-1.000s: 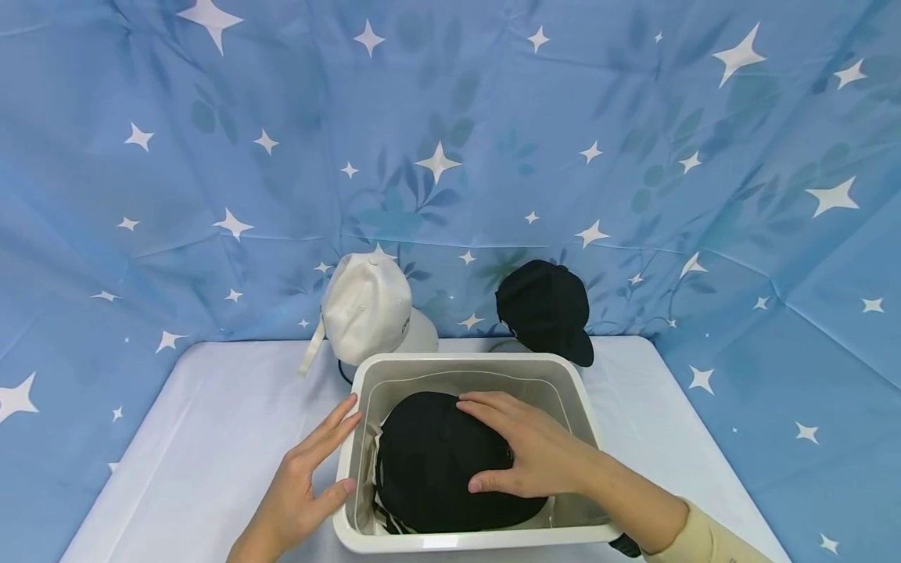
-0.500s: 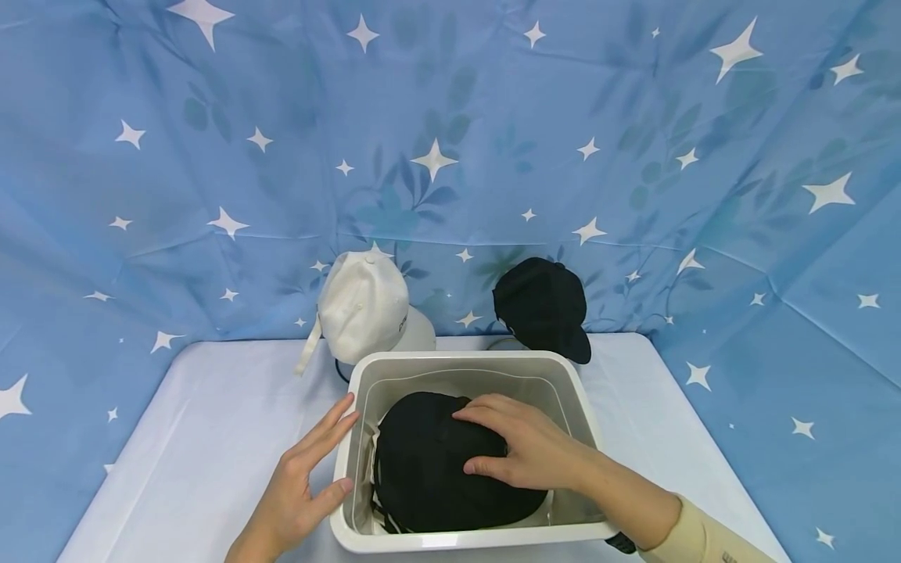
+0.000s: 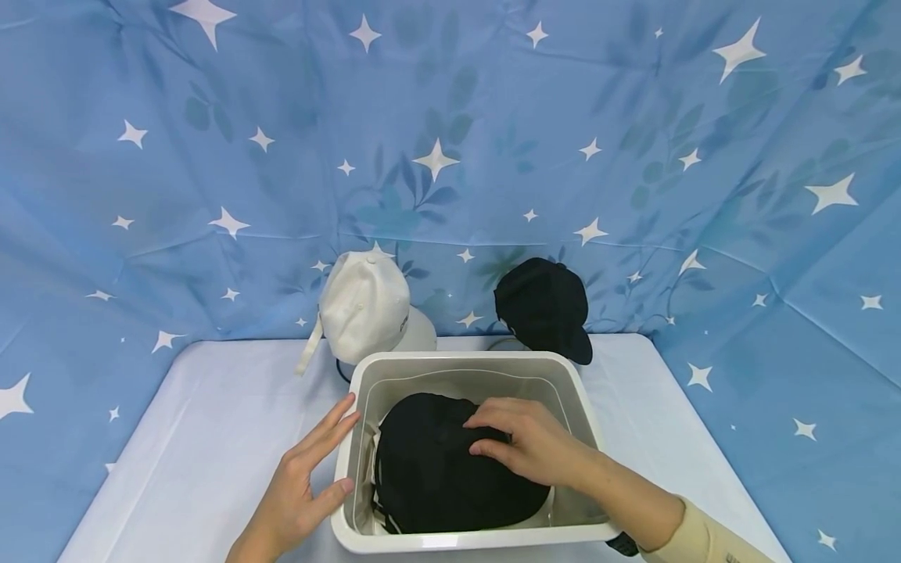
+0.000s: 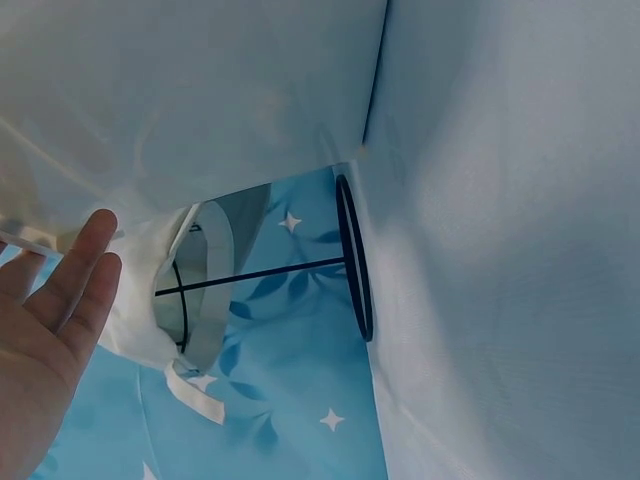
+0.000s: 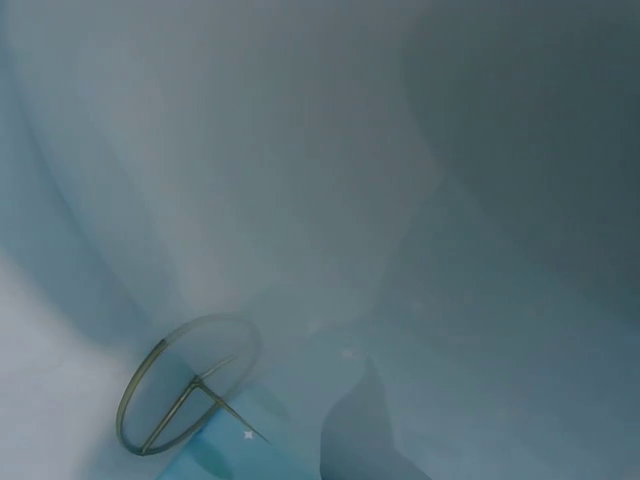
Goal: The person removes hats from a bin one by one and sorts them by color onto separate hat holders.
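Note:
A pale plastic bin [image 3: 464,540] stands at the table's front with a black cap [image 3: 429,477] inside, crown up. My right hand [image 3: 538,442] reaches into the bin from the right and pinches the cap's crown between thumb and curled fingertips. Straight and spread, the fingers of my left hand [image 3: 299,477] rest against the bin's left side. In the left wrist view, that hand [image 4: 60,325] lies alongside the bin's pale wall. Light straps or fabric show beneath the cap at its left. The right wrist view does not show the hand.
Behind the bin, a white cap [image 3: 366,309] hangs on a stand with a black ring base [image 4: 355,260]. A second black cap [image 3: 545,309] is at the back right, near a brass-coloured ring base [image 5: 130,400]. A blue star-patterned curtain [image 3: 450,102] borders the white table [image 3: 232,422].
My right hand's thumb and fingers have drawn together on the black cap's crown, bunching the fabric slightly. The left hand stays against the bin.

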### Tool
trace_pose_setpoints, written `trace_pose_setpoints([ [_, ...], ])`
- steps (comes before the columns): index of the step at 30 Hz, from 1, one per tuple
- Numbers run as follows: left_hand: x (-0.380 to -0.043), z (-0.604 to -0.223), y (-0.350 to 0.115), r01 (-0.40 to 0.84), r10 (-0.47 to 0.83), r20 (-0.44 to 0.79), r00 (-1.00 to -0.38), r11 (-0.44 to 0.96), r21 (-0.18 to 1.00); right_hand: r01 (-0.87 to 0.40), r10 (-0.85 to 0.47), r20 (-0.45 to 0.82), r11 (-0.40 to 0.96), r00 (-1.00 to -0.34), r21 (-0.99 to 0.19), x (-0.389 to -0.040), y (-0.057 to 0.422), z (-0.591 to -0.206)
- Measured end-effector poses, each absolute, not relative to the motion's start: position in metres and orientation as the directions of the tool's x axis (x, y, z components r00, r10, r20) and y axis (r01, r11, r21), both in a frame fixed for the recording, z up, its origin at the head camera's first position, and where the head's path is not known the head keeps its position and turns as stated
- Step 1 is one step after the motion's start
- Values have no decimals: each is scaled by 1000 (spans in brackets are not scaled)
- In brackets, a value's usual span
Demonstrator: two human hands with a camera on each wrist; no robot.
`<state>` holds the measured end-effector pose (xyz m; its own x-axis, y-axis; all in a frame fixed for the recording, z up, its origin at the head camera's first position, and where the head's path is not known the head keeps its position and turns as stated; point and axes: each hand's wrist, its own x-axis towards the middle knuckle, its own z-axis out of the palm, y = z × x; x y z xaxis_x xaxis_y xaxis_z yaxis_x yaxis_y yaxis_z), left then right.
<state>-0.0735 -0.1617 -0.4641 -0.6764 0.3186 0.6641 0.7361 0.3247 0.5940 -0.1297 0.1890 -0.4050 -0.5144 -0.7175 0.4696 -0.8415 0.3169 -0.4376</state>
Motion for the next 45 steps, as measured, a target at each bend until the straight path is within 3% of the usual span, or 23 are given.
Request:
trace_pose_setpoints([
  [16,-73,-464,-163,732,314,661,-681,328,597,-807,-655,507,297,-561,-510,-128,190,-405],
  [26,-72,-464,-164,726,318,653,-687,334,601,-850,-663,553,273,-505,-450,-129,193,-402],
  [32,-70,-462,-164,696,318,619,-718,338,633,-847,-662,546,293,-514,-443,-128,195,-400],
  [45,-72,-461,-163,708,314,635,-706,332,623,-852,-627,587,286,-513,-438,-130,202,-389],
])
